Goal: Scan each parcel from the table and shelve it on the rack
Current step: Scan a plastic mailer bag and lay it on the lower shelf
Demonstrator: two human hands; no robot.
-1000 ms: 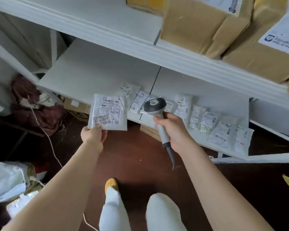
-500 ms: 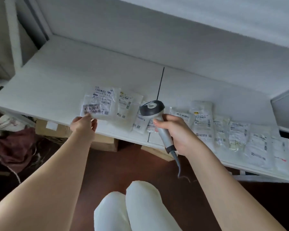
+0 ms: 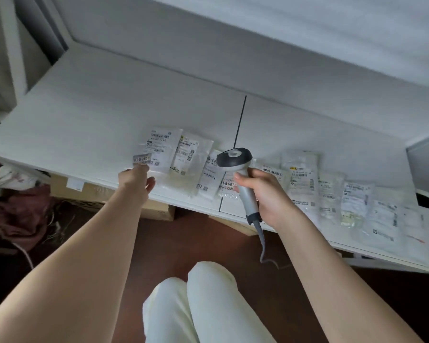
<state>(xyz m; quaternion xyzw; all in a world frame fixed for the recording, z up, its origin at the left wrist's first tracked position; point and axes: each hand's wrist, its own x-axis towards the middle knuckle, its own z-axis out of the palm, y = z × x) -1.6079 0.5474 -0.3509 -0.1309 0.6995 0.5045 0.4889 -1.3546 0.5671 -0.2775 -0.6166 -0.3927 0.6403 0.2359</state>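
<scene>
The white rack shelf (image 3: 84, 115) fills the upper part of the view, a thin dark seam (image 3: 239, 122) running front to back across its board. Along its front edge lies a row of flat, clear-plastic parcels (image 3: 302, 179) with white printed labels, each overlapping or just beside its neighbour, reaching to the shelf's right end.

At the left end of that row lies the newest parcel (image 3: 160, 154), flat on the shelf, its right edge lapping over the next pouch (image 3: 191, 167). It is a small see-through bag with a barcode label on top and a grey sticker reading 43-6-2619 at its near left corner. The left hand (image 3: 135, 180) sits at that near corner, fingertips at the bag's edge beside the sticker; whether its grip pinches the plastic or only touches it cannot be told.

The right hand (image 3: 265, 191) is clenched round the grey handle of the barcode scanner (image 3: 235, 162), whose dark head hovers above the middle parcels near the seam, its cable (image 3: 263, 243) hanging below the wrist.

Under the shelf are cardboard boxes (image 3: 89, 191) on a dark red floor (image 3: 208, 241), and the person's pale trousered knees (image 3: 198, 305).
</scene>
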